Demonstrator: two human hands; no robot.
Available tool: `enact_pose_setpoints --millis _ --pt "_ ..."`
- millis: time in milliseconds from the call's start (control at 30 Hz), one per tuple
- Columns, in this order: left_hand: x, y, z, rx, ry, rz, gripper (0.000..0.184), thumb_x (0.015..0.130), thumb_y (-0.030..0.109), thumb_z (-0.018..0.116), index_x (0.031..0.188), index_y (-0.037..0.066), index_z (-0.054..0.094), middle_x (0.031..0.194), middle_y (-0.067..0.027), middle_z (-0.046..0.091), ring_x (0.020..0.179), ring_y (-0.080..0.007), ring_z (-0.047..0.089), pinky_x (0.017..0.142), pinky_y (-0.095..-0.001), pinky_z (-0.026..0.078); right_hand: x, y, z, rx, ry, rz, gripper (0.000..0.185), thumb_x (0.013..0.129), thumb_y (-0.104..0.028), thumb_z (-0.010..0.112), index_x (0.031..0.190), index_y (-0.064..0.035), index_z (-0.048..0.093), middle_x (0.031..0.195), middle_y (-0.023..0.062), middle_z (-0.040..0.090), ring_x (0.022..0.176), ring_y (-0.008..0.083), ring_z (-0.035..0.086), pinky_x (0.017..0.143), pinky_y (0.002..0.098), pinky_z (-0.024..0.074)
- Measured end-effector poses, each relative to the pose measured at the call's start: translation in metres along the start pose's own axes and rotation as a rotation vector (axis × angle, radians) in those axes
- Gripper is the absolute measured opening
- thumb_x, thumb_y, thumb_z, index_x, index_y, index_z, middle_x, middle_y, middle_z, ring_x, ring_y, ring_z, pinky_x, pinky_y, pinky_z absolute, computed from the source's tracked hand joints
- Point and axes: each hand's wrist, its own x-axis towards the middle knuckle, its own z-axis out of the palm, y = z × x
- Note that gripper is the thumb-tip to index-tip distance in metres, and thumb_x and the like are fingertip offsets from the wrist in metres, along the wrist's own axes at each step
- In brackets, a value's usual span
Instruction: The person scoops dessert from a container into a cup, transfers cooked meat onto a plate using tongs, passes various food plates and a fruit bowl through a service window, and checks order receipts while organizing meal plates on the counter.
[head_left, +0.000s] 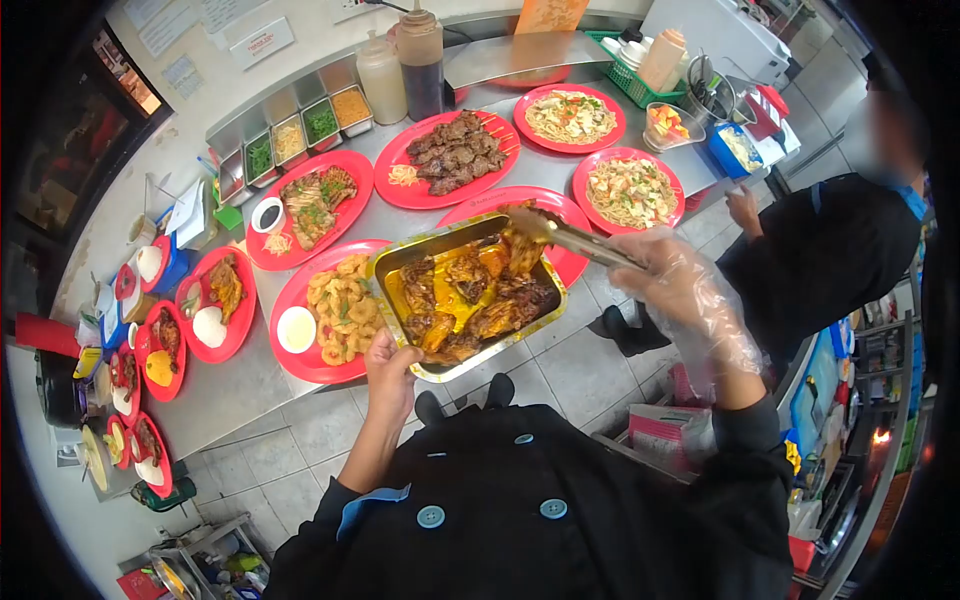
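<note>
My left hand (392,372) grips the near left corner of a rectangular metal tray (548,322), thumb over its rim. Several browned meat pieces (505,312) lie in yellow oily sauce inside it. My right hand (665,275), in a clear plastic glove, is closed around metal tongs (585,241). The tips of the tongs are at a meat piece by the tray's far right corner; whether they pinch it is hard to tell. Partly hidden behind the tray is a red oval plate (572,262). A red plate of fried rings (345,308) with a white sauce cup (297,329) is left of the tray.
The steel counter (240,395) holds red plates of skewered meat (458,152), noodles (630,192) and rice. Squeeze bottles (420,65) and metal topping containers (320,122) line the back. A person in dark clothing (820,255) stands at the right. Shelves (880,390) are at far right.
</note>
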Motion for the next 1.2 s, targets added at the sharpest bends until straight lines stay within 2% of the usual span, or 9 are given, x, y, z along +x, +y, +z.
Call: enact_pose_setpoints --millis 167,233,333,433,567,633,733,867,1200 --pt "-0.014 0.019 -0.004 0.051 0.024 0.005 0.028 0.069 -0.009 0.050 0.095 0.002 0.054 0.086 -0.0044 0.062 0.061 -0.0065 0.055 0.046 -0.0178 0.036 0.005 0.026 -0.001 -0.030 0.093 -0.010 0.036 0.075 -0.018 0.064 0.108 -0.0077 0.061 0.088 0.0161 0.060 0.088 0.0277 0.058 0.079 0.0364 0.0443" --pt "-0.023 0.031 -0.001 0.066 0.084 -0.028 0.031 0.069 -0.010 0.049 0.097 0.001 0.053 0.091 -0.0054 0.062 0.067 -0.0084 0.058 0.050 -0.0189 0.041 0.013 0.036 0.010 -0.448 0.292 -0.253 0.035 0.075 -0.017 0.063 0.108 -0.0065 0.059 0.077 0.0147 0.058 0.077 0.0285 0.058 0.069 0.0406 0.0453" --pt "-0.028 0.033 -0.017 0.066 0.048 -0.020 0.034 0.068 -0.011 0.048 0.101 0.000 0.053 0.095 -0.0070 0.062 0.075 -0.0115 0.060 0.062 -0.0224 0.047 0.026 0.057 0.052 -0.732 0.406 -0.276 0.038 0.075 -0.016 0.063 0.111 -0.0057 0.055 0.068 0.0123 0.055 0.066 0.0282 0.056 0.058 0.0432 0.0433" --pt "-0.032 0.037 -0.016 0.053 0.065 -0.008 0.035 0.068 -0.011 0.048 0.101 0.000 0.052 0.095 -0.0075 0.062 0.078 -0.0125 0.061 0.067 -0.0239 0.049 0.039 0.084 0.080 -0.780 0.402 -0.387 0.044 0.074 -0.016 0.063 0.115 -0.0050 0.052 0.065 0.0101 0.054 0.061 0.0262 0.055 0.051 0.0421 0.0416" --pt "-0.025 0.037 -0.015 0.071 0.048 0.013 0.037 0.067 -0.011 0.048 0.102 0.000 0.052 0.095 -0.0079 0.062 0.079 -0.0127 0.061 0.067 -0.0235 0.049 0.013 0.048 0.048 -0.742 0.352 -0.328 0.051 0.072 -0.019 0.066 0.119 -0.0082 0.050 0.078 0.0112 0.059 0.074 0.0276 0.058 0.061 0.0410 0.0470" --pt "-0.016 0.036 -0.015 0.083 0.030 0.008 0.039 0.066 -0.011 0.048 0.103 0.000 0.052 0.095 -0.0080 0.062 0.079 -0.0126 0.061 0.067 -0.0233 0.048 0.001 0.015 0.012 -0.648 0.131 -0.114 0.056 0.068 -0.021 0.070 0.120 -0.0103 0.051 0.087 0.0127 0.060 0.084 0.0292 0.058 0.069 0.0407 0.0483" --pt "0.001 0.032 -0.018 0.122 -0.043 0.033 0.042 0.065 -0.010 0.049 0.105 0.000 0.053 0.093 -0.0062 0.063 0.073 -0.0095 0.059 0.059 -0.0204 0.046 -0.011 0.015 -0.011 -0.445 0.058 -0.519 0.062 0.062 -0.019 0.076 0.120 -0.0105 0.054 0.092 0.0141 0.061 0.091 0.0309 0.057 0.077 0.0411 0.0452" --pt "0.016 0.033 -0.012 0.124 -0.098 -0.014 0.042 0.065 -0.008 0.051 0.105 0.002 0.055 0.087 -0.0012 0.063 0.061 -0.0028 0.054 0.044 -0.0149 0.034 0.002 0.011 -0.024 -0.475 -0.059 -0.579 0.055 0.060 -0.017 0.075 0.111 -0.0077 0.057 0.082 0.0104 0.059 0.085 0.0293 0.058 0.075 0.0400 0.0461" --pt "0.024 0.029 -0.003 0.061 -0.082 -0.038 0.036 0.065 -0.007 0.052 0.100 0.002 0.055 0.083 -0.0008 0.061 0.058 -0.0027 0.052 0.044 -0.0144 0.035 0.017 0.025 0.000 -0.665 0.072 -0.731 0.047 0.064 -0.022 0.071 0.108 -0.0106 0.058 0.074 0.0068 0.058 0.078 0.0249 0.059 0.067 0.0406 0.0476"
